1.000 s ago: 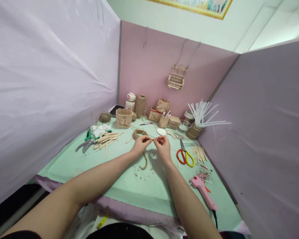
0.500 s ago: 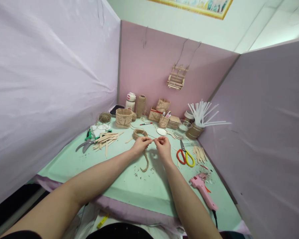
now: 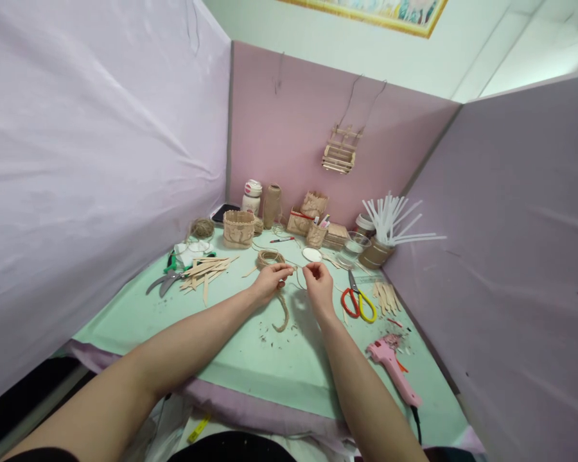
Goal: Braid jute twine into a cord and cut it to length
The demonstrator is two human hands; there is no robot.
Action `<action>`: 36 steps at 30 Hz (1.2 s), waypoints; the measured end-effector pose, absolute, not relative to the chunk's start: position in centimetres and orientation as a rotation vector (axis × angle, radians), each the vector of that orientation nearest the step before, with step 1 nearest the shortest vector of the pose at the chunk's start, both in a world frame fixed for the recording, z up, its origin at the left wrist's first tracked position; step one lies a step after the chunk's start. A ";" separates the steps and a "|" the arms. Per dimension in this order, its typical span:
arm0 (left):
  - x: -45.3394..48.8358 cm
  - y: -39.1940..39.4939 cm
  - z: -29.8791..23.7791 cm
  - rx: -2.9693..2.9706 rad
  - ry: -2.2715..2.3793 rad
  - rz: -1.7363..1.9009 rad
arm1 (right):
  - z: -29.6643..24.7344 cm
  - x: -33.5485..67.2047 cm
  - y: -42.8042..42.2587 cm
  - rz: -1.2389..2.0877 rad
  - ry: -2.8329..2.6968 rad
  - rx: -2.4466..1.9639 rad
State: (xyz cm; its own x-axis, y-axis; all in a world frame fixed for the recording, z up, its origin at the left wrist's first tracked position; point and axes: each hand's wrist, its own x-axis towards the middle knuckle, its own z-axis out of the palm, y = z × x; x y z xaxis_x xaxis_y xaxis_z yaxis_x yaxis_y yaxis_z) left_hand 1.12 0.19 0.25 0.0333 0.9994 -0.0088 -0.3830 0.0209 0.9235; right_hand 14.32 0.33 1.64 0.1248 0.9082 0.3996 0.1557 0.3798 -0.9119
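Note:
My left hand [image 3: 270, 280] is closed in a pinch on the top of a thick braided jute cord [image 3: 284, 312] that hangs down in a hook shape onto the green table [image 3: 250, 359]. My right hand [image 3: 318, 280] pinches a thin jute string [image 3: 296, 269] that runs between the two hands and droops in a small loop. A coil of jute twine [image 3: 268, 257] lies just beyond my left hand.
Craft sticks [image 3: 207, 269] and pliers [image 3: 166, 277] lie at the left. Red and yellow scissors [image 3: 357, 301], more sticks [image 3: 386, 296] and a pink glue gun [image 3: 393, 367] are at the right. Jute-wrapped baskets [image 3: 239, 228], a jar of white straws [image 3: 383, 244] and a bottle [image 3: 252, 194] line the back wall.
My hands have drawn slightly apart, so the thin string now shows slack between them. The braided cord's lower end has shifted a little.

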 end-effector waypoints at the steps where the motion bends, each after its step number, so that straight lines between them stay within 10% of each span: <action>1: 1.1 0.3 0.1 0.918 0.913 1.356 | 1.7 14.3 0.2 0.659 -1.384 -1.051; 29: 1.0 -0.1 0.1 1.607 1.261 1.462 | 0.8 14.1 0.5 0.745 -1.521 -1.141; 36: 0.9 0.0 0.9 0.928 1.019 1.260 | 1.3 13.8 -0.3 0.655 -1.622 -1.044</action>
State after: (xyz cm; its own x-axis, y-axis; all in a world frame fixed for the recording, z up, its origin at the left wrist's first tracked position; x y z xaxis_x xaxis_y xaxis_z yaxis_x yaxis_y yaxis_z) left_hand 0.90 -0.02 0.89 0.0271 0.9957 -0.0888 -0.2946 0.0928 0.9511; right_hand 13.82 -0.27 1.32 -0.0690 0.8786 0.4726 0.3045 0.4697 -0.8286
